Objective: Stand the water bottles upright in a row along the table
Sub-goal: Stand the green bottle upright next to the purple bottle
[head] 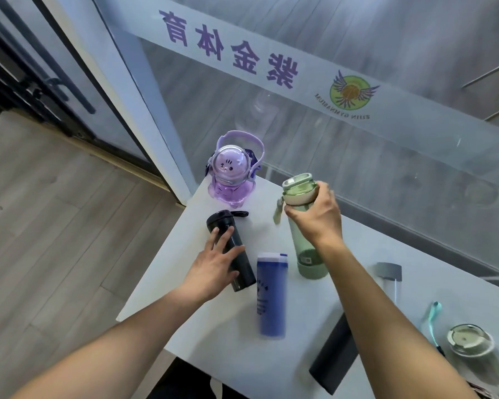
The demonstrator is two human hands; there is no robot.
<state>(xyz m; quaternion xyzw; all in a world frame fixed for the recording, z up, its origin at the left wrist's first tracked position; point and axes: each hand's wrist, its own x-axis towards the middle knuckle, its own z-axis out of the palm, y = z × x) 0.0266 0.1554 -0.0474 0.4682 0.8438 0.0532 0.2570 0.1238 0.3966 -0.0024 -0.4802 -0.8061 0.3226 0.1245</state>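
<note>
A purple astronaut-shaped bottle [232, 171] stands upright at the far left corner of the white table [185, 289]. My right hand [314, 214] grips the neck of a tall green bottle [306, 251], which stands upright on the table. My left hand [213, 266] lies over a black bottle [236, 254] that rests on its side; its fingers are spread across it. A blue bottle [271, 295] lies flat between my arms. A dark cylinder bottle [334, 358] lies under my right forearm. A clear bottle with a grey cap [389, 272] and a clear bottle with a teal strap [470, 344] sit at the right.
A glass wall with a frosted band and purple lettering [231, 53] runs right behind the table. The table's left edge drops to a wooden floor [55, 226]. A dark-framed glass door [41, 82] stands at the far left.
</note>
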